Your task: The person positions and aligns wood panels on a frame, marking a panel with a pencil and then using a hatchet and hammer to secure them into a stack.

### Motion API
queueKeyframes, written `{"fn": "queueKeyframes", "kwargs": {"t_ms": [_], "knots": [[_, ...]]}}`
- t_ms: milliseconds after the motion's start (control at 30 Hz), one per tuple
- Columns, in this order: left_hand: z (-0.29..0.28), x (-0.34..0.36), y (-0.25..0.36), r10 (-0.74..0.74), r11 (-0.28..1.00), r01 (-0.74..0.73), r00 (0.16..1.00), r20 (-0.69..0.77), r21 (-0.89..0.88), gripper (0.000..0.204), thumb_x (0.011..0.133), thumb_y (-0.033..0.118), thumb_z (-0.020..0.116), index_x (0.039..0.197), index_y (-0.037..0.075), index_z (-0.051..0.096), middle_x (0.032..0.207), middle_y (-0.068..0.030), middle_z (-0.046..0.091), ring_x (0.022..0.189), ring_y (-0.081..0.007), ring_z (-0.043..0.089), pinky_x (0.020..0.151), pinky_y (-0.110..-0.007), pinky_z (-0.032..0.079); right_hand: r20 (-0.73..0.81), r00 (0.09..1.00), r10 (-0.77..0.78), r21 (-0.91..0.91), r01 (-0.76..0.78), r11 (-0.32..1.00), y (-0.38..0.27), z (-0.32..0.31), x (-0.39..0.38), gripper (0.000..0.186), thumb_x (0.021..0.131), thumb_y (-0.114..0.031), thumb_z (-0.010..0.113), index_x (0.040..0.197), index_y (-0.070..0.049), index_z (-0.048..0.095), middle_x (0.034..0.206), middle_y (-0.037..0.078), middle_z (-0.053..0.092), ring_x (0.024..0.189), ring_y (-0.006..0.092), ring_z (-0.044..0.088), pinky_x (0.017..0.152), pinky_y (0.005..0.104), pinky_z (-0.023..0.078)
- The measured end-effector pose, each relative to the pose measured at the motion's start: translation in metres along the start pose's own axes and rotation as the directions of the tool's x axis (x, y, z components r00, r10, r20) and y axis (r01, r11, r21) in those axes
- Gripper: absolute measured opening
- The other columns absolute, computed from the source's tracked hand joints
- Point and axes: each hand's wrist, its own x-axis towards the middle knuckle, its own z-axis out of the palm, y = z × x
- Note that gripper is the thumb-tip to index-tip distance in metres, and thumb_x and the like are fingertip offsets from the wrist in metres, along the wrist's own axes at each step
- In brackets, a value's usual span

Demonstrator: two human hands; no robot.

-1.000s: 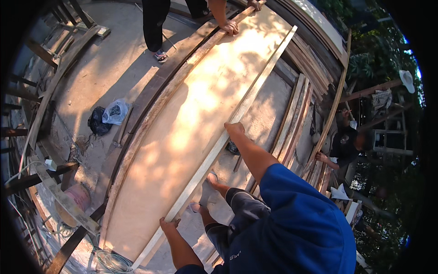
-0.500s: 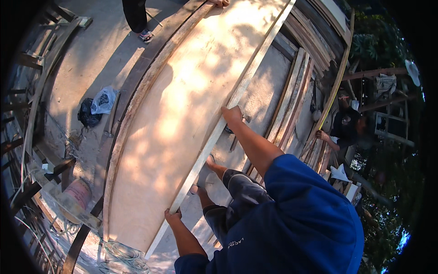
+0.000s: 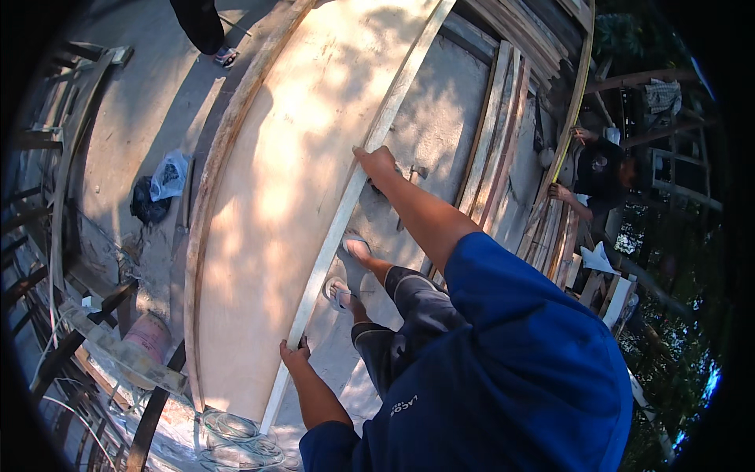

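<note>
A long, pale plywood sheet (image 3: 259, 204) lies in front of me, dappled with sunlight. Along its near edge runs a straight, light wooden batten (image 3: 318, 282). My left hand (image 3: 295, 352) is closed on the batten near its lower end, thumb over the top. Farther up, my right hand (image 3: 376, 163) grips the same batten, its fingers partly hidden behind the wood. A rough-edged timber plank (image 3: 211, 193) borders the sheet's far side. Below my right forearm, a hammer (image 3: 418, 173) shows beside the batten.
Several long boards (image 3: 495, 134) lie stacked at right, where another person (image 3: 602, 169) handles a long curved strip. A coiled rope (image 3: 240, 440) sits by the sheet's lower end. Beyond the plank are plastic bags (image 3: 161, 185), a bucket (image 3: 149, 334) and another person's leg (image 3: 200, 27).
The view has shifted, so the sheet and batten appear farther left. Both my hands keep their hold on the batten. The other person's hand at the plank's top has left the view.
</note>
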Motion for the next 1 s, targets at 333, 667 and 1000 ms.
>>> {"fn": "queueKeyframes", "kwargs": {"t_ms": [333,667,1000], "knots": [[0.003,-0.103,-0.039,0.005,0.974,-0.012,1.000,0.029,0.228,0.096,0.091,0.067,0.062,0.158,0.007,0.028,0.164,-0.0200,0.024,0.144,-0.0452,0.036,0.112,-0.060,0.040,0.463,0.875,-0.140,-0.235,0.273,0.933,0.219,-0.111,-0.123,0.095,0.089,-0.070,0.062,0.142,0.009,0.051,0.132,0.033,0.061,0.129,0.0425,0.057,0.109,0.0439,0.046],[-0.050,-0.226,-0.144,-0.479,-0.624,-0.672,0.732,0.484,0.399,0.081,0.094,0.062,0.059,0.152,0.007,0.044,0.156,-0.0203,0.043,0.142,-0.0424,0.042,0.108,-0.054,0.041,0.825,0.446,0.347,-0.094,-0.498,0.862,0.434,-0.220,-0.310,0.094,0.085,-0.076,0.051,0.139,0.001,0.055,0.136,0.020,0.059,0.114,0.0364,0.063,0.090,0.0501,0.055],[0.070,-0.279,-0.195,-0.381,-0.748,-0.624,0.682,0.624,0.226,0.074,0.095,0.058,0.059,0.146,0.005,0.051,0.147,-0.0212,0.052,0.136,-0.0404,0.049,0.107,-0.049,0.043,0.631,0.723,0.281,0.278,-0.549,0.788,0.487,-0.291,-0.247,0.043,0.089,-0.034,0.070,0.113,0.001,0.073,0.102,0.013,0.073,0.082,0.0239,0.068,0.072,0.0408,0.055]]}}
